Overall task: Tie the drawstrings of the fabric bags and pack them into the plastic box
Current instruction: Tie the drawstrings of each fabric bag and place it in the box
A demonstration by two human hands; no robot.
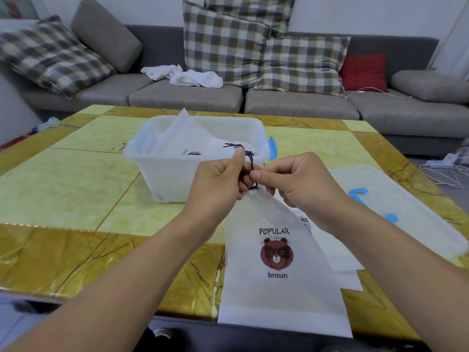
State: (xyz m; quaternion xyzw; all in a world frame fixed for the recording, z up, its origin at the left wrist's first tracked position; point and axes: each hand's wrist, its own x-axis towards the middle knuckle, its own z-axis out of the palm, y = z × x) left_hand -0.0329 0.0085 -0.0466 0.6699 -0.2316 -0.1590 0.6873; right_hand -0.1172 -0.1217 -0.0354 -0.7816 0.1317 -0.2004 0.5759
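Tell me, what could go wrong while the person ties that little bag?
1. The dark drawstring is pinched only between the fingertips of the left hand and the right hand, so it might slip before the knot is pulled tight.
2. The fabric bag hangs over the table edge; if released, it could slide off.
3. The plastic box already holds bags reaching above its rim, so another may not lie flat.

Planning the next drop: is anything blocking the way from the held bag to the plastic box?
Nothing visible blocks it. The plastic box stands open just beyond the held bag; its lid lies off to the right. One packed bag already lies inside, leaving room.
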